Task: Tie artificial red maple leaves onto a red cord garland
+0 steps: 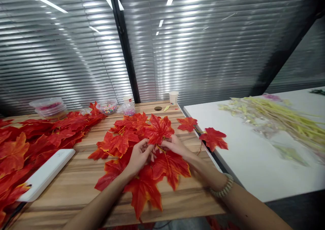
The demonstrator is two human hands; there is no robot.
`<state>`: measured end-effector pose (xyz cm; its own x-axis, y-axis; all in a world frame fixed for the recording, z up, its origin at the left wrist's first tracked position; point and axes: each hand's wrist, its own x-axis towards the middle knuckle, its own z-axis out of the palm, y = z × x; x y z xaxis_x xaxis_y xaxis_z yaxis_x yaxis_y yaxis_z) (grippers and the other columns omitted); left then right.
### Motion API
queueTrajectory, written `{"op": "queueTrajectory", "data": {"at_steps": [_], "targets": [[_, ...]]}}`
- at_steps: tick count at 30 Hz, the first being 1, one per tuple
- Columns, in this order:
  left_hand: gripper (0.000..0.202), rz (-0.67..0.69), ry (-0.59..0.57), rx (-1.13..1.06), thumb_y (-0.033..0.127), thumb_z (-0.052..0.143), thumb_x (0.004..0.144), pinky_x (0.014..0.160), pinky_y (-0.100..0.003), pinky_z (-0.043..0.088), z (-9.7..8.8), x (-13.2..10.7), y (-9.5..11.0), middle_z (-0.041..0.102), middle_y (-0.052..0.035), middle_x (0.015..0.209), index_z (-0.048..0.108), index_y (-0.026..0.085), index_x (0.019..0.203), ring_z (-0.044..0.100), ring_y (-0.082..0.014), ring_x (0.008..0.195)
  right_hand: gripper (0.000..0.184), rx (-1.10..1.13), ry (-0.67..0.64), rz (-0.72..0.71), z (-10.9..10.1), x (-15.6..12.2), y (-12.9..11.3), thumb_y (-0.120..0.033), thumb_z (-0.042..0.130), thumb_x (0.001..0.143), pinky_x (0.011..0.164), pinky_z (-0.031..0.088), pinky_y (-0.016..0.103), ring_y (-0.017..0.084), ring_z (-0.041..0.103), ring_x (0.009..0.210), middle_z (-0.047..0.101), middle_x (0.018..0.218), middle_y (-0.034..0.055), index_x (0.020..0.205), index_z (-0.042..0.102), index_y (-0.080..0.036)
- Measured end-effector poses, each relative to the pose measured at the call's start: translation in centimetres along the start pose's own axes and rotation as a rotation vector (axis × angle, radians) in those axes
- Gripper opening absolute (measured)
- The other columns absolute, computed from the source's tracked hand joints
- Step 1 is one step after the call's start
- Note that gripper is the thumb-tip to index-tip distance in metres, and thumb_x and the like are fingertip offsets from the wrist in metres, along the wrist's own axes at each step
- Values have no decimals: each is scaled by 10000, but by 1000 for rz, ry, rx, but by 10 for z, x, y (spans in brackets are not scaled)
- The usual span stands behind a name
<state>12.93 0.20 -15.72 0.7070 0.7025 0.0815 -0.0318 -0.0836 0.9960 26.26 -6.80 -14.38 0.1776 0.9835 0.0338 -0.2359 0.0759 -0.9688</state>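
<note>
A cluster of red-orange artificial maple leaves (132,145) lies on the wooden table (76,175) in front of me. My left hand (139,155) and my right hand (174,145) meet at the middle of the cluster. Both pinch the stem at the base of one upright maple leaf (158,130). The fingers of each hand are curled closed around that stem area. A bead bracelet (224,186) sits on my right wrist.
A big heap of red leaves (30,145) covers the table's left side beside a flat white box (47,174). Plastic tubs (50,107) of beads, two paper cups (173,97) stand at the back. Yellow-green stems (284,121) lie on the white table at right.
</note>
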Motion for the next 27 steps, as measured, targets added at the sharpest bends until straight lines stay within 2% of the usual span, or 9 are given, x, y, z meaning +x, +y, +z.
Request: {"op": "queueTrajectory", "data": {"at_steps": [16, 22, 27], "targets": [[260, -15, 7, -14, 389, 589, 712, 377, -174, 354, 2, -1, 3, 552, 34, 513, 485, 151, 686, 482, -70, 348, 151, -6, -5, -15, 0, 0, 0, -270, 635, 623, 509, 387, 225, 106, 503, 503, 568, 537, -18, 655, 553, -146], [245, -8, 0, -8, 370, 579, 727, 383, -172, 360, 1, -1, 3, 550, 36, 534, 479, 151, 682, 489, -66, 355, 147, 9, -18, -23, -1, 0, 2, -259, 633, 624, 524, 398, 229, 110, 510, 503, 569, 535, -17, 673, 559, -142], [250, -22, 8, -9, 379, 586, 719, 378, -177, 366, 2, -1, 4, 554, 35, 534, 485, 153, 689, 485, -69, 354, 170, 16, 21, 15, -2, 1, 3, -269, 643, 612, 562, 413, 244, 119, 528, 526, 587, 571, -14, 713, 575, -150]]}}
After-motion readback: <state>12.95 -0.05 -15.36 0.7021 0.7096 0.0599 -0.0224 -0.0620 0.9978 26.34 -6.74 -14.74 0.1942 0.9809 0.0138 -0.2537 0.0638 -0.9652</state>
